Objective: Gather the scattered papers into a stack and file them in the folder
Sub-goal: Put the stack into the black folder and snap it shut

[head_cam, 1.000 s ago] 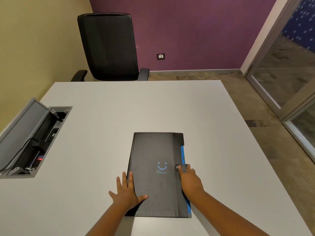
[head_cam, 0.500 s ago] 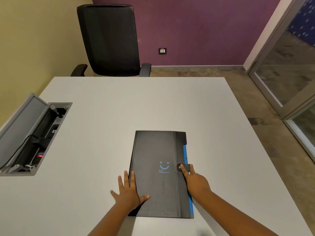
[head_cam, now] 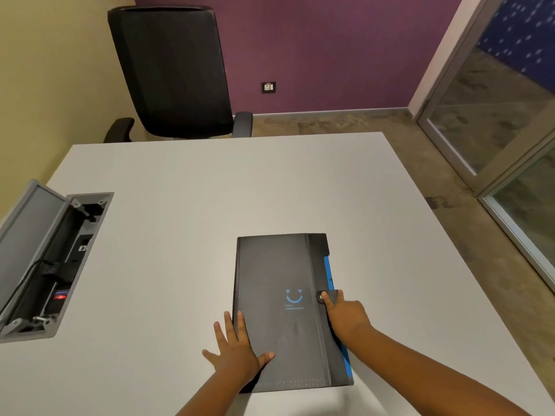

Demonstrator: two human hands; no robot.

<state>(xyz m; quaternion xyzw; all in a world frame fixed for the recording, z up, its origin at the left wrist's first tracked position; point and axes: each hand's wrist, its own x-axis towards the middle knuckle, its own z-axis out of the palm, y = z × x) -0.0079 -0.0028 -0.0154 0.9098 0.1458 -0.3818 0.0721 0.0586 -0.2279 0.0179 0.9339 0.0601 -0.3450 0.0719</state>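
Note:
A black folder (head_cam: 282,283) with a small blue smiley logo lies closed on the white table (head_cam: 192,223), near its front edge. A blue strip shows along the folder's right side. My left hand (head_cam: 237,352) lies flat with spread fingers on the folder's lower left corner. My right hand (head_cam: 345,316) rests at the folder's right edge, its fingertips pressing the snap tab (head_cam: 326,295). No loose papers are visible.
An open grey cable box (head_cam: 51,259) is set into the table at the left, its lid raised. A black office chair (head_cam: 171,73) stands behind the table's far edge. Glass doors are at the right.
The hands and folder stay put; only the head camera has shifted slightly.

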